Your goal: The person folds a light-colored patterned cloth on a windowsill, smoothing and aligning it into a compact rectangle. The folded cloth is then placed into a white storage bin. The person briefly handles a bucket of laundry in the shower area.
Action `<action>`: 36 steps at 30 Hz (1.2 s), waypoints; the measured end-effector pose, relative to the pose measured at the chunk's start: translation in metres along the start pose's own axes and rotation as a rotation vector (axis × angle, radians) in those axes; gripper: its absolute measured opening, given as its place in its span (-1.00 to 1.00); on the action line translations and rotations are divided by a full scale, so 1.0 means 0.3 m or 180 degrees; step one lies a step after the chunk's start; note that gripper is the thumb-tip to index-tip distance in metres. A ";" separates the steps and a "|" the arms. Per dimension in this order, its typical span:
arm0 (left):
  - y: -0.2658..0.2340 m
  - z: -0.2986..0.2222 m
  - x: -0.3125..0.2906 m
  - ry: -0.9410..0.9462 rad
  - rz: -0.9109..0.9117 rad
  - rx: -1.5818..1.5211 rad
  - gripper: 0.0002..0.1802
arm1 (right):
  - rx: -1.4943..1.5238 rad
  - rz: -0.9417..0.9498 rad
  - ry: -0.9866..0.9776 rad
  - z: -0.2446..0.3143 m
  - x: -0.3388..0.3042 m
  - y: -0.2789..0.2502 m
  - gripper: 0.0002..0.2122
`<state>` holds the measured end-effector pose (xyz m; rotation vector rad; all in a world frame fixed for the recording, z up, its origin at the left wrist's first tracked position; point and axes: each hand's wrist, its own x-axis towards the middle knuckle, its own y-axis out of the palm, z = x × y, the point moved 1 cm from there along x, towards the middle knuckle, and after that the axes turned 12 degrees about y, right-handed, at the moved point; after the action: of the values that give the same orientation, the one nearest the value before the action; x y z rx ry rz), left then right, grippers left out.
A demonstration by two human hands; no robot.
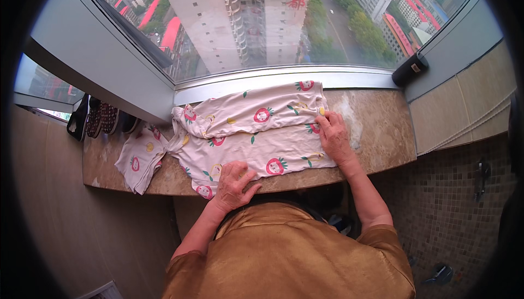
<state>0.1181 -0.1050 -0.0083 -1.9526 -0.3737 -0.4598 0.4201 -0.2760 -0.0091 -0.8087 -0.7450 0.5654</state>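
A pale pink garment (295, 141) printed with red fruit, green leaves and yellow shapes lies across the brown stone sill. Its far part is folded over in a long strip. At the left a narrower part, like a sleeve (143, 157), spreads toward the front edge; I cannot tell the garment's exact kind. My left hand (233, 187) rests on the near edge, fingers on the cloth and thumb apart. My right hand (334, 137) lies at the right end, fingertips on the fabric beside the fold. Neither hand lifts the cloth.
The stone sill (382, 130) has a curved front edge close to my body. A window frame (284, 75) runs behind it. Several dark shoes (101, 118) stand at the far left. A black cylinder (410, 70) sits in the right window corner, near a hanging white cord (469, 121).
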 end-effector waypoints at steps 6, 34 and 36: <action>-0.017 0.021 -0.006 0.0075 -0.0095 -0.0084 -0.79 | -0.0187 -0.0074 -0.0048 -0.011 -0.026 0.020 -0.71; -0.238 0.330 0.091 -0.0016 0.0811 0.0707 -0.60 | 0.0560 0.0052 0.0559 0.059 0.027 -0.176 -0.82; -0.259 0.360 0.116 -0.0111 0.1111 0.0779 -0.67 | 0.0991 0.0055 0.0677 0.010 0.074 -0.159 -0.89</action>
<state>0.1295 0.0267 0.0290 -1.7415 -0.0995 -0.1457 0.4395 -0.2866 0.0388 -0.5748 -0.4410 0.5834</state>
